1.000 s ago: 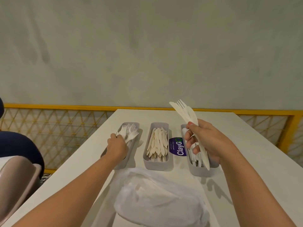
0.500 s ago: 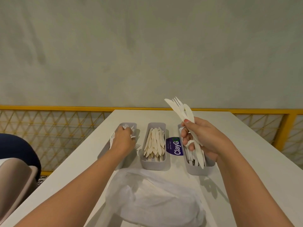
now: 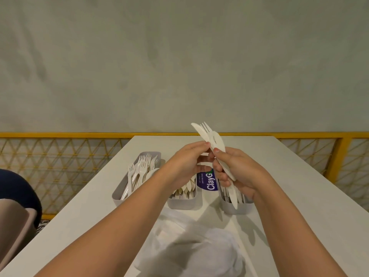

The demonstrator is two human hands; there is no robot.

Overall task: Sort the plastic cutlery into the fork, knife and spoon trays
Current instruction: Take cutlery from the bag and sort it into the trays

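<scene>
Three grey trays stand in a row on the white table (image 3: 299,196). The left tray (image 3: 117,194) holds white forks (image 3: 140,168). Pale knives (image 3: 187,186) lie in the middle tray (image 3: 184,203). The right tray (image 3: 235,209) is mostly hidden behind my right hand (image 3: 239,170), which is shut on a bundle of white cutlery (image 3: 214,140) with a fork, a knife and a spoon sticking up. My left hand (image 3: 185,162) is raised beside it, its fingertips pinching a piece at the bundle's left side.
A crumpled white plastic bag (image 3: 195,248) lies on the table close to me. A purple sticker (image 3: 207,180) sits between the middle and right trays. A yellow mesh railing (image 3: 60,152) runs behind the table. A chair (image 3: 14,226) is at the left.
My left hand left the fork tray, letting go of the forks there, and moved right and up to the bundle in my right hand. My right hand stayed nearly in place.
</scene>
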